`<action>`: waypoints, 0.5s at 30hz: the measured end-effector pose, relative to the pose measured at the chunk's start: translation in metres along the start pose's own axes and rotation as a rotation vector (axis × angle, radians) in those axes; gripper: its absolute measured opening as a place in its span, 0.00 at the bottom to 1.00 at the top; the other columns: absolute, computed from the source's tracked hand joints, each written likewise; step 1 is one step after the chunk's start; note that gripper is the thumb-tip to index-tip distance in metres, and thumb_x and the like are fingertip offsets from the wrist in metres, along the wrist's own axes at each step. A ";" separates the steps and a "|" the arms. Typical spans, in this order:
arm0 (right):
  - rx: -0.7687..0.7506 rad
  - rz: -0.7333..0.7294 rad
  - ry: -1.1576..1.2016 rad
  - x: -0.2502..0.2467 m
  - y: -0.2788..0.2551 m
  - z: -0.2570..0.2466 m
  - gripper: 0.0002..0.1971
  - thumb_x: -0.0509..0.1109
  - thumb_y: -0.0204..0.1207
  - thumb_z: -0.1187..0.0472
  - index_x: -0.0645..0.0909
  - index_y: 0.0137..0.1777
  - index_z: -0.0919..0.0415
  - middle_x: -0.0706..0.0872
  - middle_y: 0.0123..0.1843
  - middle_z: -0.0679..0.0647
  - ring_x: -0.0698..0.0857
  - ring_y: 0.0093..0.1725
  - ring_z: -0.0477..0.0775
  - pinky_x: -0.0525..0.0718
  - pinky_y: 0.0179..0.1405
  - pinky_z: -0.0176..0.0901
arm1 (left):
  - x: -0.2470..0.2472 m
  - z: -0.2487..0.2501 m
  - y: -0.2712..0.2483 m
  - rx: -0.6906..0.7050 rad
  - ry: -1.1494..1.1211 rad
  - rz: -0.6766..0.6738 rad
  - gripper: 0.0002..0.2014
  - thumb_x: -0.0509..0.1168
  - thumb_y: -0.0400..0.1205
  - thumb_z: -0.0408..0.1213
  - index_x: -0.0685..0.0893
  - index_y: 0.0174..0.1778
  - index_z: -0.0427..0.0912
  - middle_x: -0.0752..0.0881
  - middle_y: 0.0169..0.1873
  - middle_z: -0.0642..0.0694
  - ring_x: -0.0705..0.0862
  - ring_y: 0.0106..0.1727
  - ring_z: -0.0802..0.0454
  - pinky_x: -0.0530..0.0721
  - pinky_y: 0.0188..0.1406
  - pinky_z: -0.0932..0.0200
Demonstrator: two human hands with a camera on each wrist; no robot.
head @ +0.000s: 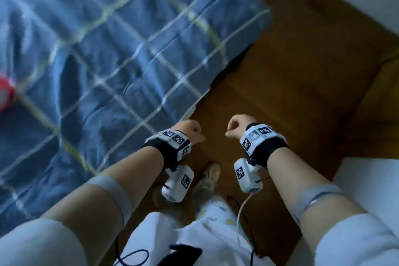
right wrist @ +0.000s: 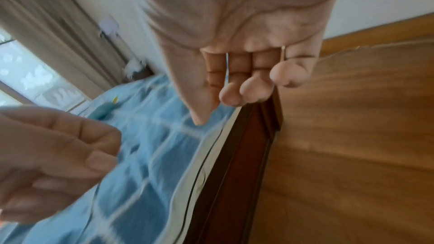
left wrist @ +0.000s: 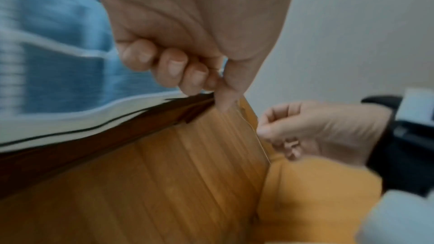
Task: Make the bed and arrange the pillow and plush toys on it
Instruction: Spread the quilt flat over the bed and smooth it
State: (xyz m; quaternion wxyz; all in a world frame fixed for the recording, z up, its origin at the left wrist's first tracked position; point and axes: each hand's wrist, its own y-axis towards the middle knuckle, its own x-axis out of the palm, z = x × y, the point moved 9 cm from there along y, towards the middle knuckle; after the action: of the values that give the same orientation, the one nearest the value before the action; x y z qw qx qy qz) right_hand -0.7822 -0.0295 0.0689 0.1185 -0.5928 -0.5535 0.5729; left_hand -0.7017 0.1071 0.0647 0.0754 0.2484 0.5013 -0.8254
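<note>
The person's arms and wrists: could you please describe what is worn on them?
Each wrist carries a black strap with white blocks bearing black-and-white square markers, left and right. A white camera unit hangs under each, with cables trailing. Grey bands circle both forearms; sleeves are pale.

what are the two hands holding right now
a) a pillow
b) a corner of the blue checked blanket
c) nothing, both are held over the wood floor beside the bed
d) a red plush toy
c: in the head view the left hand and right hand hang over the wood floor beside the blue checked blanket, fingers curled, with nothing in either grip; the wrist views show the same.
</note>
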 end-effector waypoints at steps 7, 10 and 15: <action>0.036 0.321 0.164 -0.178 -0.059 0.074 0.07 0.71 0.74 0.55 0.76 0.37 0.51 0.82 0.44 0.50 0.80 0.46 0.53 0.77 0.43 0.43 | -0.074 0.240 -0.009 0.344 0.470 0.117 0.19 0.52 0.85 0.50 0.82 0.57 0.42 0.83 0.54 0.41 0.81 0.57 0.43 0.78 0.54 0.53; 0.049 0.374 0.168 -0.239 -0.066 0.089 0.11 0.70 0.75 0.56 0.72 0.34 0.50 0.80 0.42 0.49 0.79 0.47 0.53 0.77 0.44 0.43 | -0.104 0.312 -0.011 0.431 0.456 0.169 0.18 0.51 0.85 0.49 0.82 0.53 0.42 0.84 0.56 0.40 0.81 0.53 0.44 0.78 0.54 0.53; 0.045 0.400 0.062 -0.329 -0.047 0.083 0.07 0.66 0.78 0.54 0.75 0.41 0.55 0.77 0.39 0.49 0.77 0.46 0.52 0.74 0.35 0.38 | -0.146 0.380 0.019 0.462 0.566 0.189 0.20 0.50 0.85 0.50 0.82 0.56 0.43 0.83 0.54 0.43 0.81 0.58 0.45 0.78 0.57 0.52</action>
State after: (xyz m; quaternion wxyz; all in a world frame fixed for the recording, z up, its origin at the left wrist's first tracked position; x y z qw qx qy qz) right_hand -0.7852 -0.3146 0.2595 0.0327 -0.7055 -0.4077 0.5787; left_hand -0.6951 -0.2491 0.2631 -0.0483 0.5224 0.2775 -0.8048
